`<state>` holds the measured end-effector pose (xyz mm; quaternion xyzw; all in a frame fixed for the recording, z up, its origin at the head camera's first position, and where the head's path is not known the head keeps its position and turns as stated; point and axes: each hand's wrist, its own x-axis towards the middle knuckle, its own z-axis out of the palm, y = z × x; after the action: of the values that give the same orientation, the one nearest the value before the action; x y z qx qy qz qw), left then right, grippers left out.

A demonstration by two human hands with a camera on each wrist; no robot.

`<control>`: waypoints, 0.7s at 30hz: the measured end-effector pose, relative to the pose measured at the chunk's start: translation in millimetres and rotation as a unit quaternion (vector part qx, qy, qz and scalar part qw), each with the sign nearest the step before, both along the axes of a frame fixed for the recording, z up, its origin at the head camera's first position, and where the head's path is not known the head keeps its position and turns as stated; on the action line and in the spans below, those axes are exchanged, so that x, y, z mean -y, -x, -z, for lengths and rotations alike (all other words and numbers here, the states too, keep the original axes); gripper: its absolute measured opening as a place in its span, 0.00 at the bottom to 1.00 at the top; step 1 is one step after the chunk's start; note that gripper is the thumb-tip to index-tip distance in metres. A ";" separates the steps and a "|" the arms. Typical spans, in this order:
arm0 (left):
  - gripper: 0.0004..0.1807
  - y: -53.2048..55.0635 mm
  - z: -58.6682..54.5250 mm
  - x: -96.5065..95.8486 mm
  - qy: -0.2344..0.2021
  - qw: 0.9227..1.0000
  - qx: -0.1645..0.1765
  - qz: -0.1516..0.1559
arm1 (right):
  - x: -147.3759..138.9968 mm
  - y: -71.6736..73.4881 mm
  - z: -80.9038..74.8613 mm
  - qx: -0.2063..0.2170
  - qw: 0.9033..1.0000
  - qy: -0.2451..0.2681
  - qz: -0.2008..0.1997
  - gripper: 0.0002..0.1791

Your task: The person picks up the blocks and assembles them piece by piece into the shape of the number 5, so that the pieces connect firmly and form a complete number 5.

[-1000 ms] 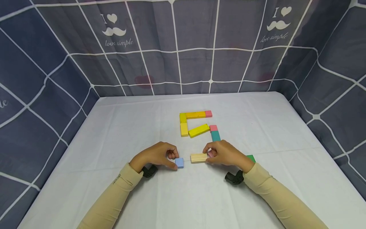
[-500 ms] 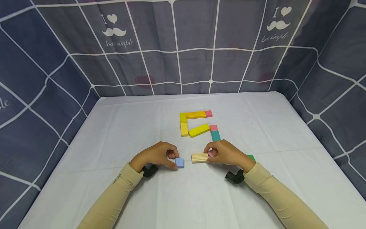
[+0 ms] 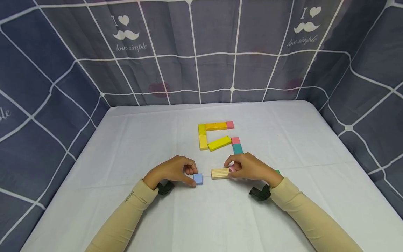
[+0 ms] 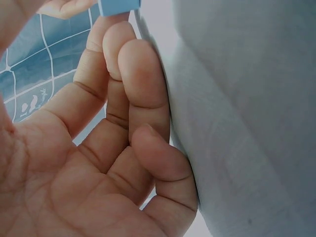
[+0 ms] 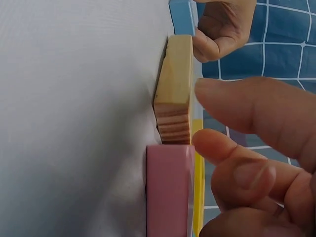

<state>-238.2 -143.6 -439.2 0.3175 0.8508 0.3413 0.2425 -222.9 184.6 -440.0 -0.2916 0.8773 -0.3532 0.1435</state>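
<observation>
Thumb and fingers of my left hand (image 3: 174,171) pinch a small blue block (image 3: 198,179) lying on the white tablecloth. To its right, after a gap, lies a ridged natural-wood block (image 3: 219,173). My right hand (image 3: 253,169) is over the wood block's right end, fingers loosely bent; in the right wrist view its fingertips are close beside the block's upper edge. A pink block (image 5: 170,190) stands end to end with the wood block, mostly hidden by the right hand in the head view. The left wrist view catches only the corner of the blue block (image 4: 118,6).
Beyond the hands lie yellow blocks (image 3: 203,142), an orange-yellow block (image 3: 216,126), a slanted yellow block (image 3: 219,143), pink blocks (image 3: 230,125) and a teal block (image 3: 238,148). A green block (image 3: 278,172) peeks from behind the right wrist. Dark checked cloth (image 3: 214,77) surrounds the table.
The wood block has shifted very slightly right against the pink block. My right hand has moved a little right and away. The left hand stays at the blue block.
</observation>
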 end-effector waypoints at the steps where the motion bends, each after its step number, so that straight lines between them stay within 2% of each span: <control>1: 0.15 0.0 -0.1 0.1 0.000 1.000 0.000 0.000 | -1.0 0.9 0.1 0.002 1.000 0.005 -0.002 0.14; 6: 0.15 0.2 0.0 0.9 -0.003 1.000 0.002 0.000 | -8.3 5.1 -0.8 0.017 0.999 0.042 -0.012 0.13; 11: 0.15 0.5 0.6 0.5 -0.002 1.000 0.003 -0.002 | -18.6 8.8 -2.0 0.019 0.997 0.075 -0.006 0.12; 21: 0.15 1.0 1.7 0.7 -0.006 1.000 -0.001 0.000 | -40.7 5.9 -0.8 -0.016 0.991 0.132 0.030 0.08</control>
<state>-239.1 -144.3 -440.9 0.3189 0.8489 0.3465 0.2400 -228.8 225.2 -439.3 -0.2868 0.8336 -0.4653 0.0793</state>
